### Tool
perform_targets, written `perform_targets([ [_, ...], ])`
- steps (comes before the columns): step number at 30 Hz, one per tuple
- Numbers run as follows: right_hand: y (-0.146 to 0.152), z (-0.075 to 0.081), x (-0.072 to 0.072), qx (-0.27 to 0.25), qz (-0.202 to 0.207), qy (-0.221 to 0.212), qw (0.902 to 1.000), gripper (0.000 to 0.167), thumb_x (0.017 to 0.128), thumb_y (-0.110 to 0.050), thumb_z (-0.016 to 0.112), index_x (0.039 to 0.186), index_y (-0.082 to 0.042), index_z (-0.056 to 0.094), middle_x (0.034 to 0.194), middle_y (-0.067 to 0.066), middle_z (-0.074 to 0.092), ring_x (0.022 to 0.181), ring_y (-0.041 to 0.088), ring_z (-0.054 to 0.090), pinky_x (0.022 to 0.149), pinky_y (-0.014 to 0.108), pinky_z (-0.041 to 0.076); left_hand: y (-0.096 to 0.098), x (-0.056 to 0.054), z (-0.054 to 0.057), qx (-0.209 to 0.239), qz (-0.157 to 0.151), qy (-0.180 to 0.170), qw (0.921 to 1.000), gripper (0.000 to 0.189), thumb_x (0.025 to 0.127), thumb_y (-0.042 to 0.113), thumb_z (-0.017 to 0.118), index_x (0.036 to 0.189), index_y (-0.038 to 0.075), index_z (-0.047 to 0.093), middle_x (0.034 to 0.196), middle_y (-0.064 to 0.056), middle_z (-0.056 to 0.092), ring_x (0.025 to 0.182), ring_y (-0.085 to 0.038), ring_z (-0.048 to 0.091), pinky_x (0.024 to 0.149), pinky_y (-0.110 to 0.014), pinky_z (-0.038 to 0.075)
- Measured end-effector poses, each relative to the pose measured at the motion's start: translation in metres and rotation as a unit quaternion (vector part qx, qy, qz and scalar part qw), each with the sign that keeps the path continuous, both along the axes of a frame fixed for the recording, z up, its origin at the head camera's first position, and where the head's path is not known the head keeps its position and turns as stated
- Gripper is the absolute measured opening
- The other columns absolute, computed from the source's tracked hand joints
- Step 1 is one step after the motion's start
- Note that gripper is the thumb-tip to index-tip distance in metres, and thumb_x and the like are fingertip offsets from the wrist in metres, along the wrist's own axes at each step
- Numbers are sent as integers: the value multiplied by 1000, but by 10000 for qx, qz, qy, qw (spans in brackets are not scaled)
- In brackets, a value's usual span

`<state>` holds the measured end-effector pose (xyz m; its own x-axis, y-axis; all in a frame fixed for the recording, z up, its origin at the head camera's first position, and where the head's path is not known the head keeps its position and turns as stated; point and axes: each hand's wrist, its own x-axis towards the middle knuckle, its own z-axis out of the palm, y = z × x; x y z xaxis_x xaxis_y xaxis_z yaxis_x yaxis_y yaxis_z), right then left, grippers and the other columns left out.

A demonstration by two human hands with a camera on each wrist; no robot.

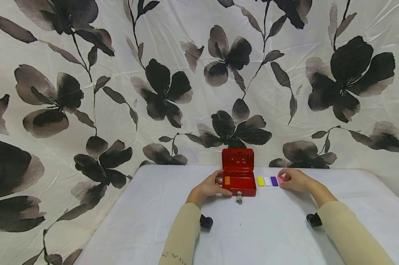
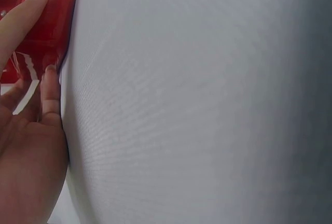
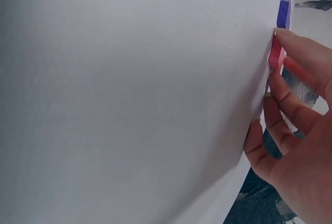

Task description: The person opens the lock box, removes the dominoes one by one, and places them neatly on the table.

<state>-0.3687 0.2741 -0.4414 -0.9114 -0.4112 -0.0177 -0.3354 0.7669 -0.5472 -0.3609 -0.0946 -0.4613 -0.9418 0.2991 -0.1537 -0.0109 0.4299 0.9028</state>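
Note:
A red metal cash box (image 1: 239,190) stands on the table with its lid (image 1: 237,160) raised at the back. Inside it, at the left, lies an orange block (image 1: 227,180). My left hand (image 1: 208,185) grips the box's left side, thumb along the front and fingers at the side wall, as the left wrist view also shows. To the right of the box, a yellow block (image 1: 260,181), a white block (image 1: 267,181) and a purple block (image 1: 274,181) lie in a row. At the row's right end my right hand (image 1: 296,179) pinches a pink block (image 3: 276,55) between thumb and fingers, close to the tabletop.
Keys (image 1: 239,198) hang from the lock at the front of the box. A white cloth covers the table (image 1: 252,235). Behind it hangs a white curtain (image 1: 192,140) with dark flowers, close behind the raised lid.

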Motion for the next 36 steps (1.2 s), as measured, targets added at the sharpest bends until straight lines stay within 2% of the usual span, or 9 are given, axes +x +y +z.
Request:
perform_targets([
  [8, 2, 1, 7, 29, 46, 192, 9998, 60, 89, -17, 79, 135, 9, 50, 94, 8, 60, 87, 24, 53, 82, 46, 48, -2, -1, -1, -13, -5, 32, 10000, 96, 73, 21, 93, 153, 21, 42, 131, -3, 59, 118, -25, 52, 108, -53, 47],
  [16, 3, 3, 16, 1, 154, 449, 9989, 61, 86, -16, 82, 133, 9, 52, 101, 15, 62, 91, 28, 57, 84, 48, 50, -1, -2, -2, -112, 39, 21, 9999, 96, 73, 22, 93, 153, 23, 42, 134, -2, 58, 119, -24, 53, 107, -53, 47],
  [25, -3, 14, 33, -93, 153, 610, 9980, 64, 90, -24, 79, 138, 8, 51, 116, 23, 62, 104, 39, 60, 92, 60, 51, 0, -2, -2, -77, 20, 6, 10000, 95, 72, 21, 93, 153, 23, 43, 132, -2, 59, 118, -24, 54, 108, -55, 46],
  [31, -17, 24, 36, -174, 263, 845, 9959, 62, 91, -30, 78, 137, 4, 54, 119, 22, 62, 108, 39, 59, 91, 59, 53, 0, -2, -1, -101, 37, 4, 9999, 95, 72, 23, 93, 153, 24, 42, 131, -1, 59, 117, -23, 54, 107, -54, 47],
  [36, -32, 27, 36, -186, 242, 816, 9962, 59, 92, -30, 77, 137, 1, 56, 122, 22, 63, 112, 40, 59, 94, 61, 52, 1, 0, 0, -66, 54, -34, 10000, 96, 72, 22, 93, 153, 23, 42, 133, -2, 58, 119, -24, 53, 108, -55, 46],
])
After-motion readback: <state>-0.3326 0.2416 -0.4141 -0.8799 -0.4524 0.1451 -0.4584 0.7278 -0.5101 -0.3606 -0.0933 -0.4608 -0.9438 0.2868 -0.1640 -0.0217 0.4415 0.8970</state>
